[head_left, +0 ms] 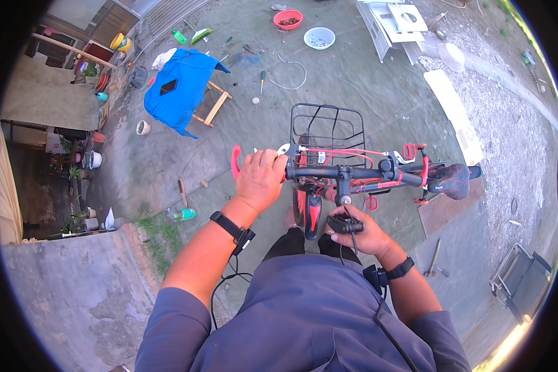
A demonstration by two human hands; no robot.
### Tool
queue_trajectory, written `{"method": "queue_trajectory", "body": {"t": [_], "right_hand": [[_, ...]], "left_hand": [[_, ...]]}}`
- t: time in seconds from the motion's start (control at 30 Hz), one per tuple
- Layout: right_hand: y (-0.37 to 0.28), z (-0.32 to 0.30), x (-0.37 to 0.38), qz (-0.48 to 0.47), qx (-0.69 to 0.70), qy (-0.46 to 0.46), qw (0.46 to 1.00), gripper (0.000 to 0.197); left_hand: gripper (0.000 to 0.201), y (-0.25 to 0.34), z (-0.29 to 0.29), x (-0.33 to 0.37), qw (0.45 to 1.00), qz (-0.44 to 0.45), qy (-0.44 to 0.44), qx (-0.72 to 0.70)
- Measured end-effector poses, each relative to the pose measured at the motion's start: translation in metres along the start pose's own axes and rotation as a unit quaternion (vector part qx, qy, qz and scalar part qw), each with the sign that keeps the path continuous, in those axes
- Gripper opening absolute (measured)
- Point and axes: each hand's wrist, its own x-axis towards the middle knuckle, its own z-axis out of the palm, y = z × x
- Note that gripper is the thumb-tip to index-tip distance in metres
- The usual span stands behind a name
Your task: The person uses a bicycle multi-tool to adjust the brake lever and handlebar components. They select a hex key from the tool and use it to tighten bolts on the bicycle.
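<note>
A black and red bicycle stands in front of me, its handlebar point(322, 172) running across the view. My left hand point(261, 178) is wrapped round the handlebar's left end, beside a silver brake lever point(284, 149) and a red curved piece point(235, 161). Near the stem, my right hand point(367, 234) is closed on a small black blocky part point(344, 224) with a thin black cable. Its exact kind cannot be made out. Beneath the bar is the front wheel with its black and red mudguard point(313, 217). A black wire basket point(327, 118) lies beyond, the saddle point(449, 183) to the right.
A blue cloth point(183, 80) with a phone point(168, 87) covers a wooden stool point(216, 105) at far left. Farther off are a screwdriver point(263, 80), a red basin point(288, 20), a white basin point(319, 38) and white appliance panels point(397, 25). A folded chair point(522, 279) lies at right.
</note>
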Motion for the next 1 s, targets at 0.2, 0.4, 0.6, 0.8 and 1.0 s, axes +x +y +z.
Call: {"method": "queue_trajectory", "body": {"t": [0.2, 0.4, 0.6, 0.8, 1.0], "right_hand": [[0.004, 0.001, 0.001, -0.002, -0.001, -0.005, 1.000, 0.045], [0.001, 0.004, 0.000, -0.005, -0.002, -0.008, 1.000, 0.045], [0.005, 0.004, -0.002, -0.005, -0.003, -0.001, 1.000, 0.045], [0.015, 0.003, -0.003, -0.014, -0.014, 0.007, 1.000, 0.050], [0.007, 0.006, -0.004, -0.009, -0.003, 0.001, 1.000, 0.045]], "left_hand": [[0.080, 0.001, 0.004, 0.004, 0.992, 0.033, 0.093, 0.078], [0.078, 0.001, 0.008, 0.005, 0.996, -0.007, 0.041, 0.078], [0.069, 0.005, 0.004, 0.012, 0.997, -0.025, -0.014, 0.065], [0.056, 0.005, 0.002, 0.013, 0.997, -0.013, -0.016, 0.073], [0.056, 0.004, 0.003, 0.011, 0.998, -0.012, -0.010, 0.065]]}}
